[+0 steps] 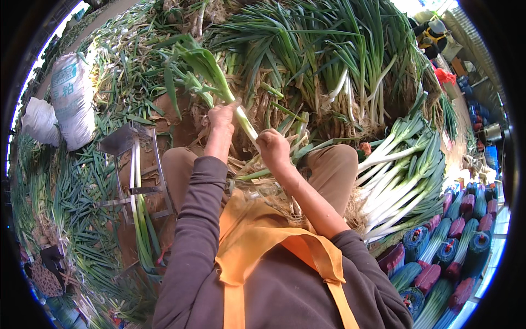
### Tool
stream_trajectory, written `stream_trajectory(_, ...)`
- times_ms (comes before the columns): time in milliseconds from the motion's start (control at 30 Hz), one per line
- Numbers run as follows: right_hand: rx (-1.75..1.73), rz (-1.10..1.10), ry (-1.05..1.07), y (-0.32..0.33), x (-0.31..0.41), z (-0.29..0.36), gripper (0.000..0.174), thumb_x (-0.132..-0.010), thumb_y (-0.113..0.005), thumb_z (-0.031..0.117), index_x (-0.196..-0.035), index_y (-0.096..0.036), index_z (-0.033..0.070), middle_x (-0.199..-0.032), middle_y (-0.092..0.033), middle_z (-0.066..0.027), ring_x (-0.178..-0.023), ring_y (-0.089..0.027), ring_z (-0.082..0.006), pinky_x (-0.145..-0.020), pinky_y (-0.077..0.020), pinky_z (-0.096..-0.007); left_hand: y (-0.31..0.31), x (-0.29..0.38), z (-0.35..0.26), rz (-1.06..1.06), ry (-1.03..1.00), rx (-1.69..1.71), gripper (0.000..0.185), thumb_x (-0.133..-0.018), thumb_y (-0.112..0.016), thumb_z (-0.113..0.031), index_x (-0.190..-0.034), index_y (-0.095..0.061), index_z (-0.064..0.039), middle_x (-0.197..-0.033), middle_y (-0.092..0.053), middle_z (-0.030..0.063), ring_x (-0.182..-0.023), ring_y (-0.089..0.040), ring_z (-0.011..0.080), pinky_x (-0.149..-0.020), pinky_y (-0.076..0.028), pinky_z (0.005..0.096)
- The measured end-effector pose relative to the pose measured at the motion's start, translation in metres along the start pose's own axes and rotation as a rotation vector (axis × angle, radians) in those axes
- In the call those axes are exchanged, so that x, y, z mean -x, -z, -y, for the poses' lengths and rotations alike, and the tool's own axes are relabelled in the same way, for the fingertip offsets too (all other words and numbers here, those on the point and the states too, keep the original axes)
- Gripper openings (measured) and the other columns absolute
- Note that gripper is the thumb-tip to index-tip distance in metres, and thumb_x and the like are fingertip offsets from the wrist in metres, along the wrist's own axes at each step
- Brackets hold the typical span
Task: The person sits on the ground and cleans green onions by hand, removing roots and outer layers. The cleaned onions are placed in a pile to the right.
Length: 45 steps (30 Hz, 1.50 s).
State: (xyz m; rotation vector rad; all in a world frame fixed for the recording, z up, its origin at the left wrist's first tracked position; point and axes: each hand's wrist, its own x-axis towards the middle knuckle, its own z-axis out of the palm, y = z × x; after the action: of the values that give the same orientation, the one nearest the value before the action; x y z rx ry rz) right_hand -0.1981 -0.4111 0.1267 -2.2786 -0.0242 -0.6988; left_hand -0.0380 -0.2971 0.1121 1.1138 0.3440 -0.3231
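A large green onion [247,124] slants across the space in front of my knees, green leaves up and to the left, white shank down to the right. My left hand [222,118] is closed around it just below the leaves. Lower down, my right hand [273,149] is curled in a fist on the white shank and hides its root end. Dry husks and rootlets [273,197] lie in my lap on the orange apron [263,242]. Beside my right knee is a pile of pale, clean-looking green onions [394,185].
Untrimmed green onions [287,49] with brown husks are heaped ahead. On the left are a metal frame [160,172] holding several stalks, a woven sack [73,103] and strewn leaves [90,181]. Wrapped bundles [427,279] are stacked at lower right. Another person [433,39] is at far right.
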Motion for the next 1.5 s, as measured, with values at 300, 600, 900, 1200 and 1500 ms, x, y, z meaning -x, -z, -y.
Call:
stream_trajectory(300,-0.702,0.618,-0.443,0.058,0.083,0.053,0.014,-0.086,-0.064,0.011,-0.088,-0.059,-0.002,-0.072,-0.059,-0.0094,-0.065,-0.061,-0.0177,-0.058,-0.0479,-0.0337,0.004,0.026,-0.004,-0.004,0.024,-0.036,0.022,-0.089,-0.066,-0.019,-0.094,-0.054,-0.001,-0.072,-0.060,0.0081,-0.059,-0.060,0.0191,-0.053,-0.055,0.0360)
stream_trajectory(600,-0.976,0.879,-1.059,0.218,0.136,0.071,0.016,-0.093,-0.058,0.011,-0.101,-0.064,-0.001,-0.085,-0.060,0.0035,-0.081,-0.054,-0.0029,-0.070,-0.0455,-0.0214,0.081,-0.040,-0.069,-0.361,-0.225,-0.032,0.022,-0.093,-0.059,-0.015,-0.092,-0.052,0.006,-0.063,-0.052,0.0063,-0.043,-0.049,0.0166,-0.036,-0.044,0.0323)
stream_trajectory(900,-0.067,0.747,-0.293,0.231,0.083,0.077,0.050,-0.079,-0.056,-0.003,-0.129,-0.052,0.003,-0.109,-0.063,-0.0204,-0.097,-0.064,-0.0333,-0.081,-0.0491,-0.0374,0.143,-0.076,-0.122,-0.143,-0.043,0.353,0.013,-0.095,-0.054,-0.017,-0.092,-0.046,-0.007,-0.059,-0.045,0.0023,-0.045,-0.042,0.0106,-0.041,-0.040,0.0300)
stream_trajectory(1200,-0.701,0.906,-0.245,0.138,0.077,0.078,0.026,-0.093,-0.058,0.026,-0.105,-0.065,0.005,-0.069,-0.058,-0.0114,-0.060,-0.055,-0.0163,-0.058,-0.0450,-0.0341,0.175,-0.048,-0.087,-0.140,0.168,0.509,0.030,-0.100,-0.048,-0.030,-0.086,-0.045,-0.005,-0.064,-0.045,-0.0003,-0.047,-0.041,0.0086,-0.042,-0.037,0.0231)
stream_trajectory(1500,0.537,0.787,-0.249,0.224,0.028,0.048,0.016,-0.090,-0.062,0.016,-0.100,-0.062,0.003,-0.084,-0.070,-0.0102,-0.075,-0.066,-0.0162,-0.066,-0.0528,-0.0384,0.170,-0.046,-0.029,0.239,0.229,0.801,0.033,-0.089,-0.065,-0.034,-0.092,-0.052,-0.004,-0.061,-0.046,-0.0047,-0.047,-0.043,0.0049,-0.046,-0.040,0.0214)
